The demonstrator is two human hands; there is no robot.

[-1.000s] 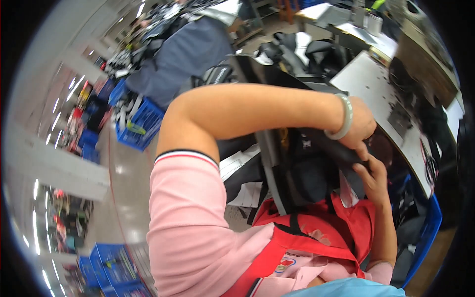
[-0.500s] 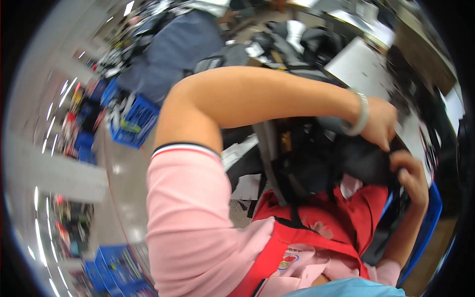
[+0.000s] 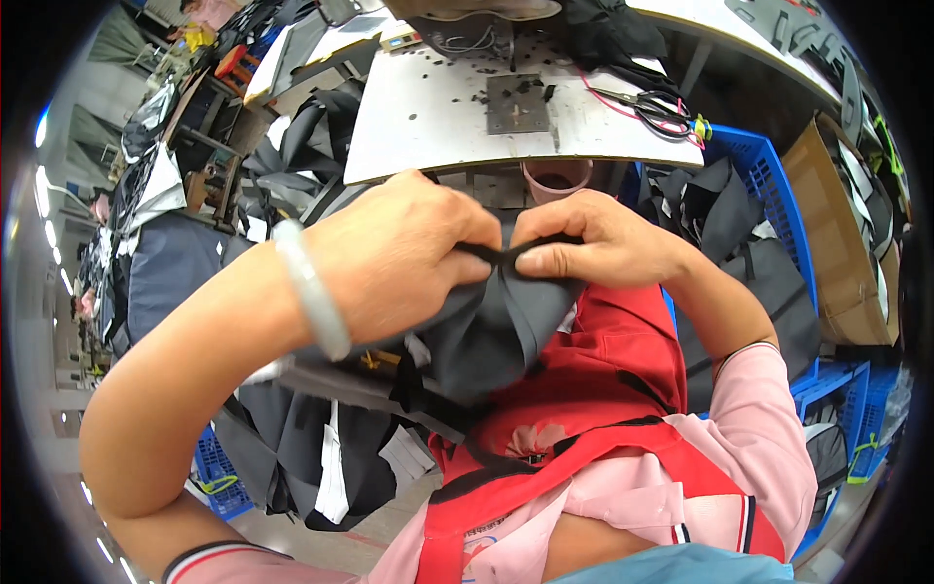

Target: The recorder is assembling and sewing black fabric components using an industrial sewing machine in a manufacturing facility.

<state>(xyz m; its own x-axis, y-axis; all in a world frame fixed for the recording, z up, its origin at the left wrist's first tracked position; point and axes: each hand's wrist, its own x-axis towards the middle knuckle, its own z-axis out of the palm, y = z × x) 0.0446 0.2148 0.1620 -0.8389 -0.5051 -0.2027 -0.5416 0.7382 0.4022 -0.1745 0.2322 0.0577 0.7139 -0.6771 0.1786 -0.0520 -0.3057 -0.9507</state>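
Observation:
Dark grey fabric (image 3: pixel 491 336) hangs over my red apron (image 3: pixel 623 341), gathered into a fold at its upper edge. My left hand (image 3: pixel 379 258), with a pale bangle on the wrist, pinches that edge between thumb and bent fingers. Close beside it, my right hand (image 3: pixel 608 238) grips the same edge, thumb on the near side. The two thumbs almost meet at the fold. More dark grey fabric with a white strip (image 3: pixel 333 467) hangs below my left forearm; whether it is joined to the held piece is hidden.
Ahead stands a white worktable (image 3: pixel 428 117) with a machine (image 3: pixel 472 34) and black-handled scissors (image 3: pixel 657 112). A pink bucket (image 3: pixel 556 180) sits beneath it. To the right are a blue basket (image 3: pixel 793 200) of dark fabric and a cardboard box (image 3: pixel 827 234). Fabric piles fill the left.
My view has swung round to face the worktable. My hands, earlier at the far right around dark material, are now at the middle, both pinching the grey fabric's edge.

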